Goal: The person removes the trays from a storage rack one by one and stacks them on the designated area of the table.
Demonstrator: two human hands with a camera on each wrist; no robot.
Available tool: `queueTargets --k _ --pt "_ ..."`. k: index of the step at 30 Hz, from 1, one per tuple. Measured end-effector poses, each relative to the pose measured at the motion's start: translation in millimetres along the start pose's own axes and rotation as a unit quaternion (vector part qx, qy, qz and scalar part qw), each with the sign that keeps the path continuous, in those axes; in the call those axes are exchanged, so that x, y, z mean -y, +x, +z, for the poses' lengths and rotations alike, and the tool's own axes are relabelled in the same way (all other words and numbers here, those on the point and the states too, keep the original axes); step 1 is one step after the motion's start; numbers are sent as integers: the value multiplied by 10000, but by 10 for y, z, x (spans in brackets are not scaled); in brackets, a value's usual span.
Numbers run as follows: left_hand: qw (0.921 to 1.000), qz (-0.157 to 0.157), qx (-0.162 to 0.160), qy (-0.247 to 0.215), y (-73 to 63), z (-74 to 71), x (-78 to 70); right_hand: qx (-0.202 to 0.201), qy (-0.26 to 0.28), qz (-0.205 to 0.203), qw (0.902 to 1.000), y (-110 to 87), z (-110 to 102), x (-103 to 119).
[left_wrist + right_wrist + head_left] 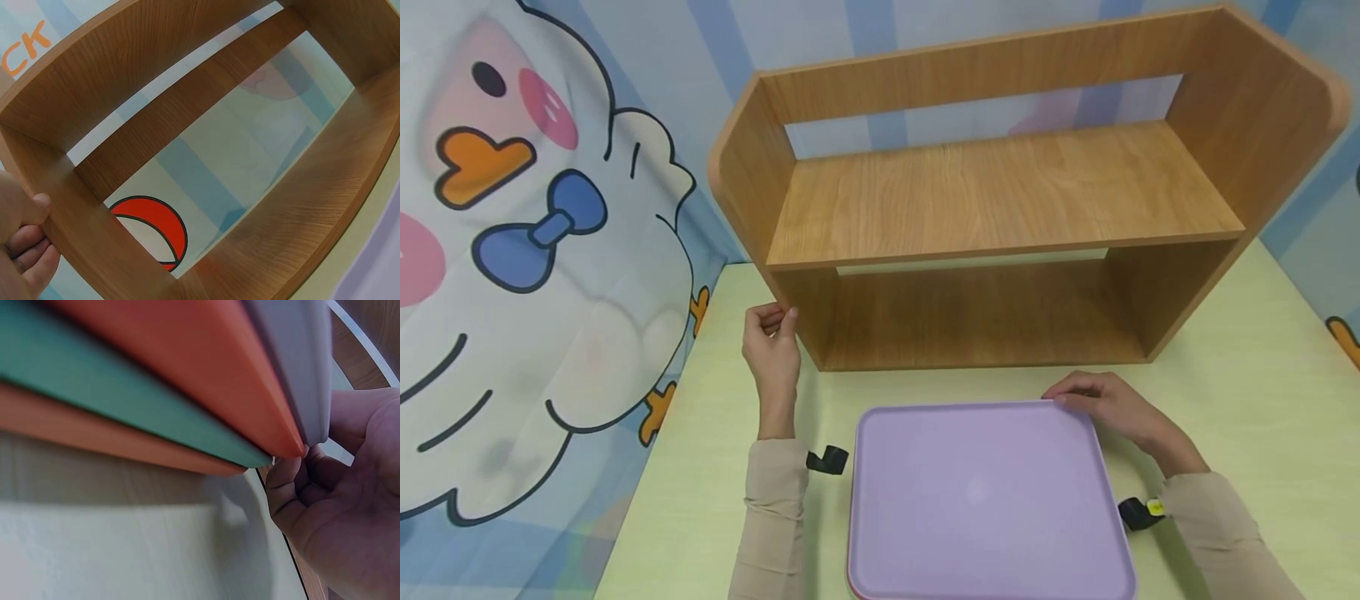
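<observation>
A two-tier wooden desktop shelf (1000,196) stands at the back of the table. At the front edge of its left side panel, my left hand (772,350) holds on with thumb and curled fingers; the left wrist view shows the thumb tip (41,201) against the wood. A lilac plastic tray (985,500) lies in front of the shelf, on top of a stack. My right hand (1108,408) pinches the tray's far right corner. Under it, the right wrist view shows an orange-red tray (206,356), a green tray (125,400) and an orange tray (112,431).
The pale table (681,467) extends to both sides of the stack. A cartoon duck curtain (587,350) hangs along the left and behind the shelf. Small black wrist devices, the left one (829,460) and the right one (1138,514), sit beside the sleeves.
</observation>
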State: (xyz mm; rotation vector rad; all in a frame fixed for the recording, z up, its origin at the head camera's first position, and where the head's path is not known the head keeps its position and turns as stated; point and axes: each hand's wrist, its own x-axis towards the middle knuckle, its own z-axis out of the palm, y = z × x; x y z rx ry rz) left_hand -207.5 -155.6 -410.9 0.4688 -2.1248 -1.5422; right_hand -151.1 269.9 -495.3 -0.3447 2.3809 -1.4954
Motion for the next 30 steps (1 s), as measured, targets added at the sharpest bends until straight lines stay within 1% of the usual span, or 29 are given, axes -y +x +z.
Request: queueTargets --k 8,15,19,23,28,30 --pt "10000 -28 31 18 -1 7 -4 -43 -5 -7 10000 -14 10 4" --pt "10000 57 13 4 -5 39 9 3 -240 -88 9997 -19 -20 37" --pt "9999 119 -28 41 -20 63 10 116 -691 -213 9973 -24 -58 114" --pt "9994 276 -134 178 -47 77 -4 253 -1231 -342 9915 -35 -80 224" --pt "9975 567 -239 358 -106 99 -19 228 -1570 -284 9869 -71 -66 396" --pt "9966 698 -253 358 -135 105 -20 218 -1688 -269 9850 -84 -51 469"
